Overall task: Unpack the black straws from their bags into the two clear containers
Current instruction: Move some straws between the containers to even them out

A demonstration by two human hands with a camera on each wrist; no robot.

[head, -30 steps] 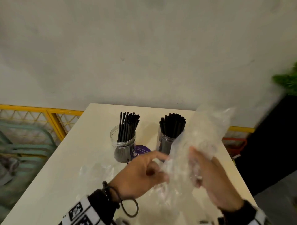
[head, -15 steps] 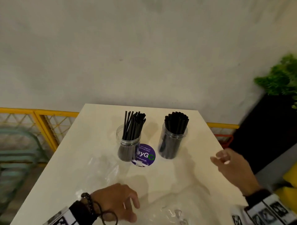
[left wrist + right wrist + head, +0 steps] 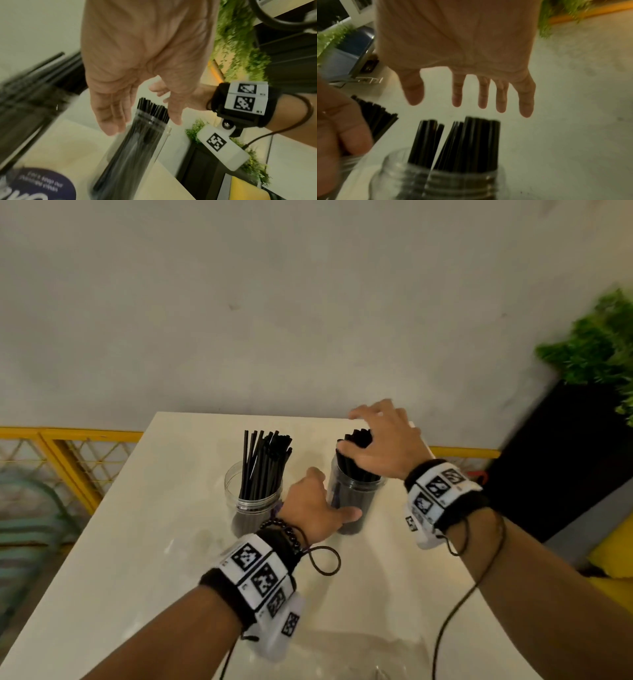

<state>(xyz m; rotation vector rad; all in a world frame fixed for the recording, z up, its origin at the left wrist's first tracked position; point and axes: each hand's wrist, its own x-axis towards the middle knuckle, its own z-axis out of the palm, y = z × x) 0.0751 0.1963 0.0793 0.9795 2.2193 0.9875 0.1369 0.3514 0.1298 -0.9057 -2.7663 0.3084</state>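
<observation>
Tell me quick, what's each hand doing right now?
Left hand: open, fingers straight beside the right clear plastic straw container.
Right hand: open, fingers spread over its black straws, holding nothing.

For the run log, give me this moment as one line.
left hand: open, beside right container | right hand: open, fingers spread over its straws | left container: straws upright, untouched

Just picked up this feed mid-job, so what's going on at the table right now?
A person is working at a white table with two clear containers, both already holding black straws. The left hand reaches for the side of the right container, fingers straight. The right hand hovers spread over the tops of its straws, not gripping them. The left container stands untouched, its straws fanned loosely. Neither hand holds a bag.
</observation>
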